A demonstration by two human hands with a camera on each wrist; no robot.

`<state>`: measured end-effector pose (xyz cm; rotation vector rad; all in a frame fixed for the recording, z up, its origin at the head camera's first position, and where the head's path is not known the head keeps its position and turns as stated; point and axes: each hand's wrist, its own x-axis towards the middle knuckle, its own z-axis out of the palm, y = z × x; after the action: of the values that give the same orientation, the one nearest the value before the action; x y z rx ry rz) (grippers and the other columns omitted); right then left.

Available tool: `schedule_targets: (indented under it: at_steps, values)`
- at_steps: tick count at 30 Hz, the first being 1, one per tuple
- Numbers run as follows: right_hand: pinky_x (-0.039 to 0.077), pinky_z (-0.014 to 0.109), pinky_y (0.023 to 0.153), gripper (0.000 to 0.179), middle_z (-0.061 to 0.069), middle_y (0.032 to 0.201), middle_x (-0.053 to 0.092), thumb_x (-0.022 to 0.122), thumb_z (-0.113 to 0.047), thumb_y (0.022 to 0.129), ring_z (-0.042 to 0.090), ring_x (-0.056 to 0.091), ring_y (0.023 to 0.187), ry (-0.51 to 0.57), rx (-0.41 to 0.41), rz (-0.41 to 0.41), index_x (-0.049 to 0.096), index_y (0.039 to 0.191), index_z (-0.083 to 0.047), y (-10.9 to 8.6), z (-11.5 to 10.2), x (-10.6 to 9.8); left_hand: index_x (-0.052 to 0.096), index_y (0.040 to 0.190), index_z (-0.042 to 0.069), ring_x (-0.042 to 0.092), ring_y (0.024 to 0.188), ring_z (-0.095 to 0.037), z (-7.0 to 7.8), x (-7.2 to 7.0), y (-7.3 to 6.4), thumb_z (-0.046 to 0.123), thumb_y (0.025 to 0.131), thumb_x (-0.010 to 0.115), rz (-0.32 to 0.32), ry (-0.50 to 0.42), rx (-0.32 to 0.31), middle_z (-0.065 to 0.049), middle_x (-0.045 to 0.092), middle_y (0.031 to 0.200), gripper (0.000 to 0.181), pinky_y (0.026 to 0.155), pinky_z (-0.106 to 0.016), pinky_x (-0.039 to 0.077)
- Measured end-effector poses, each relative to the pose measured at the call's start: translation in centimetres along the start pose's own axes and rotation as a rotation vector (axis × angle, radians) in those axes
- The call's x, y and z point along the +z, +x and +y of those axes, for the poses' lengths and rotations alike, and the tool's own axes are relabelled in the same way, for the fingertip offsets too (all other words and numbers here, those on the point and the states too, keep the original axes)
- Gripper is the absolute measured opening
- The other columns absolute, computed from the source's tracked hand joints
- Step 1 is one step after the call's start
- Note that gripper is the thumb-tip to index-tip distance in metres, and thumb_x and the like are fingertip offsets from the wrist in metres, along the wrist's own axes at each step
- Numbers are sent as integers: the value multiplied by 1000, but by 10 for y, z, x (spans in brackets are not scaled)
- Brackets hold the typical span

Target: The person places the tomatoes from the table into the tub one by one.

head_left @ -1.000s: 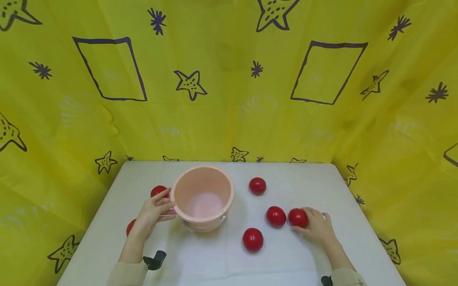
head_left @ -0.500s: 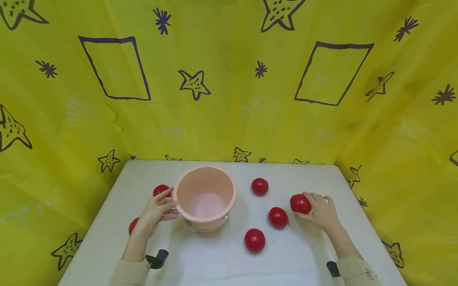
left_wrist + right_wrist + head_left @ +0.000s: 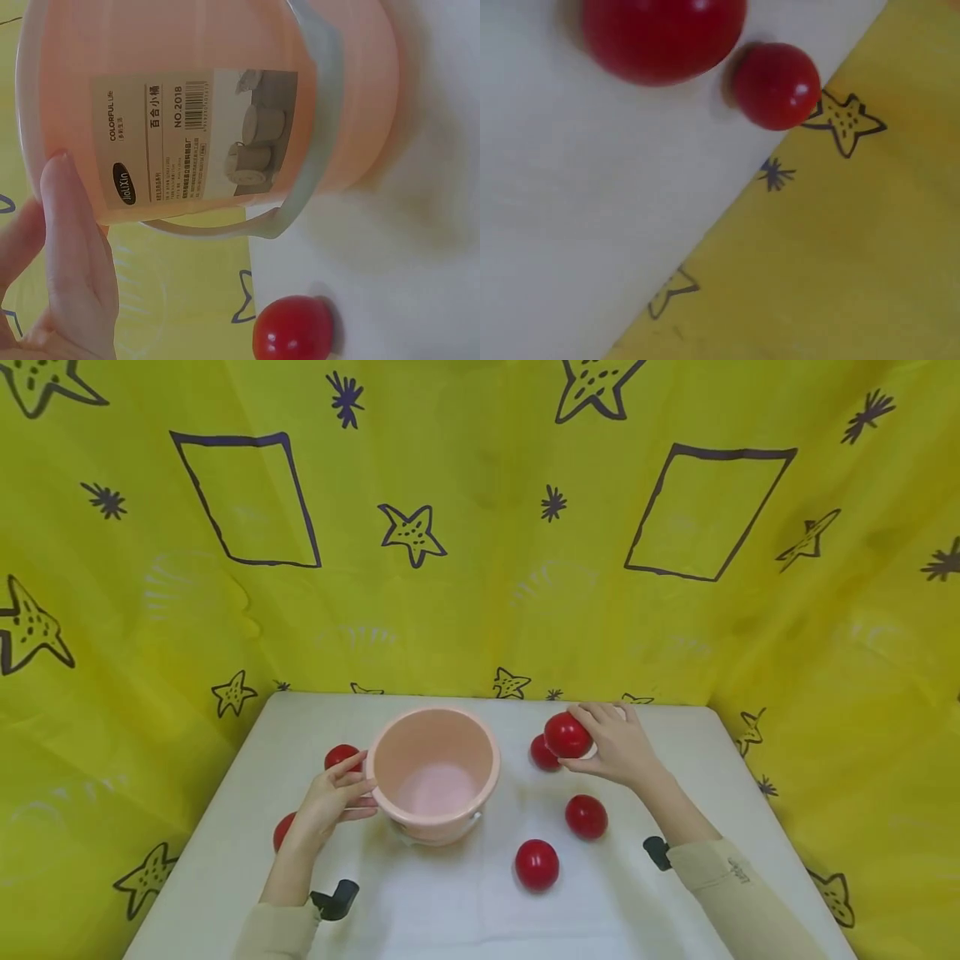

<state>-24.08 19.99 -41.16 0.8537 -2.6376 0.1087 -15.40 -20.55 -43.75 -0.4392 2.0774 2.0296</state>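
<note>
A pink bucket [image 3: 433, 822] stands left of centre on the white table, with a paper label [image 3: 195, 139] and a pale grey handle [image 3: 326, 97] on its side. My left hand [image 3: 330, 797] touches the outside of its rim with extended fingers. Over the back right of the table, my right hand [image 3: 615, 745] grips a glossy red ball [image 3: 567, 735] between fingers and thumb. Behind that, another red ball [image 3: 543, 753] is partly covered in the head view. The held ball [image 3: 664, 34] looms large in the right wrist view, where the hand itself is out of frame.
Two more red balls [image 3: 587, 817] [image 3: 537, 865] lie right of the bucket. On its left, a red ball [image 3: 342, 757] and another red ball [image 3: 283, 832] are partly hidden by my left hand and arm. A yellow patterned curtain [image 3: 480, 610] encloses the table's back and sides.
My right hand has lifted a red ball off the right side of the table and carried it left and towards the back. The left hand keeps its place at the bucket.
</note>
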Motion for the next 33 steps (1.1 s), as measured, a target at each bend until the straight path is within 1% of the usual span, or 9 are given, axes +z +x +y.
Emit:
schedule_targets:
  at_steps: [2,8,10,13,17,21,27,30,33]
  values:
    - [31,55,97,74,12,116,57,70,-54,66,29,49,109,3,-28,2,54,123,-10,12,-9,0,33,141,8,67,71,-21,0,0,1,8,87,60,-8,-3,5,-22,52,111,60,67,-32,56]
    - [32,52,98,74,11,120,55,67,-56,69,29,48,111,30,-93,-34,53,125,-11,44,-40,1,34,140,8,67,71,-21,-1,0,2,9,87,61,-3,-9,1,-17,54,105,60,66,-33,56]
    - [32,52,98,74,10,121,55,67,-57,70,28,48,111,35,-120,-42,52,126,-12,54,-49,4,35,140,9,67,71,-21,-1,0,2,8,87,61,4,-9,-2,-15,55,104,60,66,-33,56]
    - [32,52,99,74,8,123,53,65,-59,70,26,47,113,45,-157,-52,50,128,-14,67,-63,9,33,141,8,67,71,-20,0,0,1,8,87,60,-4,-10,5,-12,55,101,60,65,-33,56]
    - [32,49,100,70,6,121,54,63,-59,71,24,48,112,47,-212,-57,50,127,-17,82,-82,19,33,141,7,67,70,-20,0,0,0,8,87,61,-6,-16,10,-10,56,100,61,65,-33,56]
    - [34,46,98,70,4,120,53,61,-60,73,21,47,111,22,-266,-78,48,128,-19,93,-104,28,35,140,9,68,72,-21,-1,0,1,9,87,61,5,-8,1,-11,56,101,60,66,-33,56]
    - [33,39,95,70,-1,125,50,57,-62,75,16,44,111,-14,-326,-115,46,131,-21,104,-129,46,35,140,11,68,74,-21,-2,1,3,11,87,61,0,4,-5,-11,55,102,59,67,-33,56]
    - [32,40,98,71,-1,129,47,55,-62,76,17,42,115,-28,-336,-157,44,133,-22,109,-140,54,34,141,11,67,75,-20,-1,0,3,12,88,61,6,9,-8,-12,55,104,59,68,-32,56]
    - [31,41,102,72,0,130,46,54,-63,77,18,40,119,-46,-335,-230,40,136,-23,113,-149,60,34,141,12,67,77,-20,-1,0,2,14,88,61,10,13,-12,-16,55,108,60,68,-32,56]
